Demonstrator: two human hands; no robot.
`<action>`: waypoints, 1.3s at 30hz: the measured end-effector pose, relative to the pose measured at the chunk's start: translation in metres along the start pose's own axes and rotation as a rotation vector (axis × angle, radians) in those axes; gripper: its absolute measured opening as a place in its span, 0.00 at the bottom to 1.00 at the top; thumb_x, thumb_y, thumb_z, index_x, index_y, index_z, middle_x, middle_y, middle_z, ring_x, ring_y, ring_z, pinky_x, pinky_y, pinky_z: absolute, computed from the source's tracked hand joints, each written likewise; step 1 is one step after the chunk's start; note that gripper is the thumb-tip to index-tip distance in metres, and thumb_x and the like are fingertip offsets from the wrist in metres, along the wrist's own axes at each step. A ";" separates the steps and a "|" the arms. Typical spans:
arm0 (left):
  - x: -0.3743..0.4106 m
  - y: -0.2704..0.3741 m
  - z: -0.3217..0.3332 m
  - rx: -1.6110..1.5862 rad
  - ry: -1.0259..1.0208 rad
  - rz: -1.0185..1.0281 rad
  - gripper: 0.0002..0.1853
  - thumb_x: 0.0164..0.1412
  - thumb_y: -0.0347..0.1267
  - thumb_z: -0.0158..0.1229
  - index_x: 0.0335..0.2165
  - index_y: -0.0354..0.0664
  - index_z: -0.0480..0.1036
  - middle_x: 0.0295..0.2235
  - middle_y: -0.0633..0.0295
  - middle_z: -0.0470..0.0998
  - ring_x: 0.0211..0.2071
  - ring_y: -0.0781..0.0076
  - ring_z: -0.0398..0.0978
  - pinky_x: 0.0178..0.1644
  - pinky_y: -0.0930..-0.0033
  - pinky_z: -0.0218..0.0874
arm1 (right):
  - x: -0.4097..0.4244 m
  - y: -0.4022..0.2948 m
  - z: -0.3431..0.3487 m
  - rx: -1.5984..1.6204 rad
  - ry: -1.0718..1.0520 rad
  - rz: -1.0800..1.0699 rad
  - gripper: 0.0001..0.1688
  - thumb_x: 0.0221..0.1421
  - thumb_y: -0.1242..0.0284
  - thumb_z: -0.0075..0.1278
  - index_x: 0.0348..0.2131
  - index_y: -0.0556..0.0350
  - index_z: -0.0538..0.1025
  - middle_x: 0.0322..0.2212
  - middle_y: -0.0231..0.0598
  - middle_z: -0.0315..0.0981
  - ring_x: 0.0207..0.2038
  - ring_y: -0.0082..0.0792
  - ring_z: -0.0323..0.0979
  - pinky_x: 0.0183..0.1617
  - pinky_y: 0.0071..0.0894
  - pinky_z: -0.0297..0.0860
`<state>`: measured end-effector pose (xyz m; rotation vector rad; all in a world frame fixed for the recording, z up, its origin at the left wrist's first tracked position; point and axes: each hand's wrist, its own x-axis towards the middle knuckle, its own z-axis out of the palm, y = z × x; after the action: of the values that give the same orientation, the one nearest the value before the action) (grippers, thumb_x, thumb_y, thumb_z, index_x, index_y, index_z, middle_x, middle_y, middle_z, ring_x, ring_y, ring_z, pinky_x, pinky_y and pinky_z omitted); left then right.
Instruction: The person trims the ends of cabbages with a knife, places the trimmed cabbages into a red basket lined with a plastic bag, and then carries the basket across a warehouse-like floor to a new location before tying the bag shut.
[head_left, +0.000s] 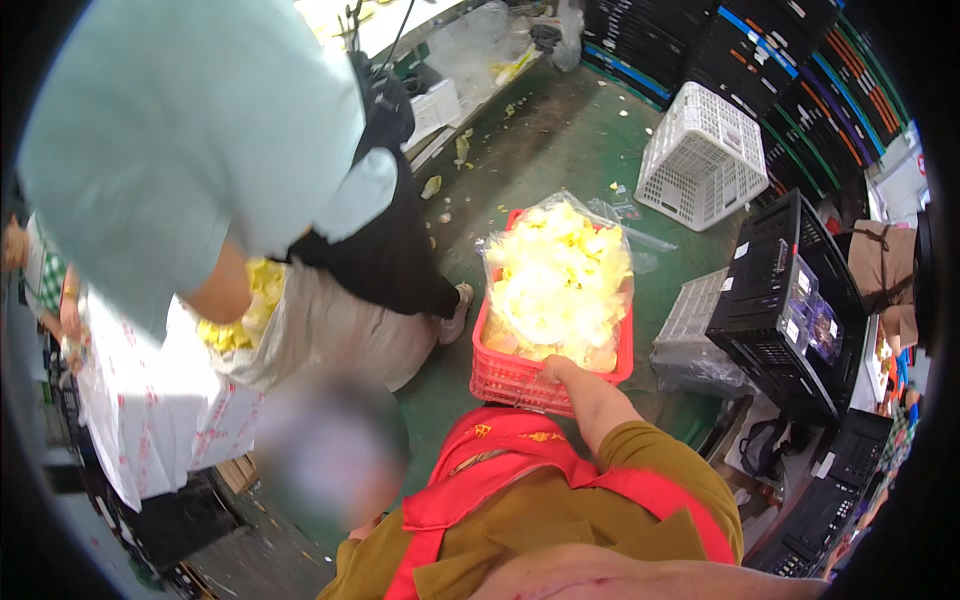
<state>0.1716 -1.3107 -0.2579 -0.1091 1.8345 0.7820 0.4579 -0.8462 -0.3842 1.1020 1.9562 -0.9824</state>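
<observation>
A red plastic crate (517, 379) stands before me on the green floor. In it, a clear plastic bag (495, 259) lies open around a heap of bright yellow leafy pieces (562, 262), overexposed in the middle. My right hand (553, 369) grips the crate's near rim; its fingers are partly hidden. Only a small part of my left hand (366, 528) shows, low and left beside a blurred patch, so its fingers and anything in them cannot be made out.
A person in a pale blue top (195, 127) bends over a whitish sack (352, 322) of yellow pieces at left. White wrapped boxes (150, 397) stand beyond it. To the right are a white basket (701, 157), a tilted black crate (750, 292) and stacked black crates (750, 67).
</observation>
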 end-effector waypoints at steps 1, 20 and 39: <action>-0.015 0.006 0.005 0.000 -0.006 0.008 0.13 0.58 0.35 0.55 0.38 0.38 0.72 0.29 0.64 0.76 0.29 0.76 0.73 0.32 0.72 0.65 | -0.015 -0.006 0.009 0.001 -0.005 -0.005 0.26 0.41 0.53 0.53 0.33 0.57 0.79 0.32 0.51 0.76 0.38 0.46 0.73 0.42 0.39 0.68; -0.101 -0.228 -0.240 0.276 0.329 -0.084 0.15 0.53 0.39 0.54 0.29 0.37 0.74 0.23 0.59 0.76 0.25 0.69 0.74 0.32 0.67 0.65 | -0.099 -0.102 0.167 0.405 -0.045 0.152 0.17 0.47 0.64 0.56 0.32 0.59 0.78 0.18 0.40 0.74 0.19 0.31 0.71 0.25 0.32 0.67; -0.129 -0.256 -0.338 0.147 -0.058 -0.013 0.13 0.58 0.35 0.53 0.40 0.40 0.72 0.27 0.69 0.75 0.27 0.82 0.70 0.27 0.79 0.59 | -0.196 -0.247 0.354 0.214 0.129 0.175 0.23 0.42 0.55 0.57 0.35 0.52 0.79 0.28 0.45 0.77 0.32 0.43 0.75 0.40 0.37 0.69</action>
<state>0.0618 -1.7360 -0.1968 -0.0042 1.8279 0.6326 0.3863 -1.3113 -0.3252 1.4630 1.8473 -1.0659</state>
